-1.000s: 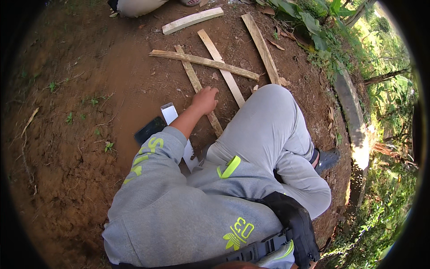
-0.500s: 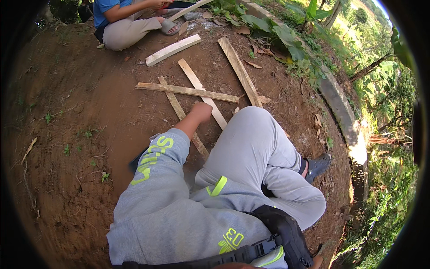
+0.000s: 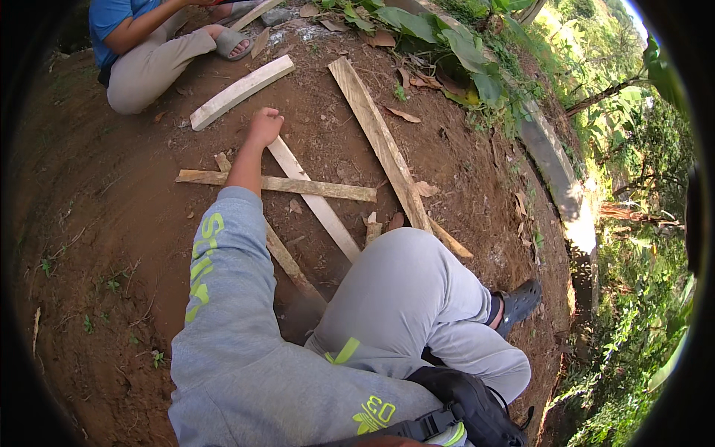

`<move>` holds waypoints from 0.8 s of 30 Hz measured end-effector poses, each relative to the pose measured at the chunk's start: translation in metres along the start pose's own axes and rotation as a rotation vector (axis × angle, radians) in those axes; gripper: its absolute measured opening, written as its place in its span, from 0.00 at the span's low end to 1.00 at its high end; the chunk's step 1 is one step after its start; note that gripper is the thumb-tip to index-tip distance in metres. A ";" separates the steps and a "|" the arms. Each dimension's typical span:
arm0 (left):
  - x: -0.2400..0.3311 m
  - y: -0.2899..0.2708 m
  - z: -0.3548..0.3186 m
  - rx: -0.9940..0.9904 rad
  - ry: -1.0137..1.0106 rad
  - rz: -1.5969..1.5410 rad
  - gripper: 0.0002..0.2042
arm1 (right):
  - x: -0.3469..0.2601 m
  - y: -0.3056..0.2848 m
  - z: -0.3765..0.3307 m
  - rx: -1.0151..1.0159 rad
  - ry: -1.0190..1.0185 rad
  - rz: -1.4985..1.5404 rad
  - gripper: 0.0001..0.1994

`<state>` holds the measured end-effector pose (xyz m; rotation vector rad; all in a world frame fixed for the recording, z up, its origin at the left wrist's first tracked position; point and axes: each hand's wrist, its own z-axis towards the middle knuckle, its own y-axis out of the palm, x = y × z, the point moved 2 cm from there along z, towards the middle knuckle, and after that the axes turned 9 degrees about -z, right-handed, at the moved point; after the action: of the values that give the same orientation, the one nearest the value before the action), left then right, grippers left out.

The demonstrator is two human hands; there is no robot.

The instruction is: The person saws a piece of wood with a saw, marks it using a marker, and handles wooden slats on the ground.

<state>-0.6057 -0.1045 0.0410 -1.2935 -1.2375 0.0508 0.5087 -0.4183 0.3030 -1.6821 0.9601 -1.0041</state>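
Note:
My left hand point(image 3: 265, 127) reaches forward over the far end of a pale wooden strip point(image 3: 316, 201). Its fingers are curled around that end and hide it. The strip slants back toward my knee and crosses a rougher, brownish wooden stick point(image 3: 328, 188) that lies sideways. Under my forearm another rough stick point(image 3: 289, 261) runs toward my lap. Just past the hand is a thick, pale wooden bar point(image 3: 242, 92). A longer, wider board point(image 3: 381, 141) lies to the right. My right hand is out of view.
At the far left a person in a blue shirt point(image 3: 153, 45) sits on the ground, near another wooden piece point(image 3: 255, 15). My bent knee point(image 3: 402, 276) covers the near ends of some wood. Large green leaves point(image 3: 469, 56) and a concrete edge point(image 3: 547, 141) border the soil on the right.
My left arm has stretched farther forward, moving the hand from the strip's middle to its far end. The view has shifted, so the wood appears lower and farther left.

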 end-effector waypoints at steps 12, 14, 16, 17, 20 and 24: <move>0.002 -0.009 0.178 0.111 0.013 0.688 0.34 | 0.014 -0.017 0.033 0.085 0.137 -0.097 0.13; -0.039 -0.024 0.212 0.089 0.043 0.604 0.31 | 0.003 -0.024 0.052 0.084 0.126 -0.119 0.13; -0.042 -0.026 0.232 -0.036 0.038 0.581 0.31 | 0.013 -0.020 0.051 0.062 0.145 -0.154 0.13; -0.048 -0.045 0.240 -0.030 0.069 0.652 0.34 | 0.011 -0.015 0.057 0.047 0.145 -0.163 0.13; -0.030 -0.030 0.219 0.105 0.074 0.965 0.38 | 0.042 -0.003 0.045 0.029 0.204 -0.161 0.13; 0.059 0.003 0.128 0.012 -0.056 1.115 0.38 | 0.058 -0.006 0.049 0.019 0.231 -0.188 0.13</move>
<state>-0.6690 0.0210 0.0490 -1.8300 -0.4235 0.8862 0.5754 -0.4538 0.3084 -1.6893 0.9479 -1.3524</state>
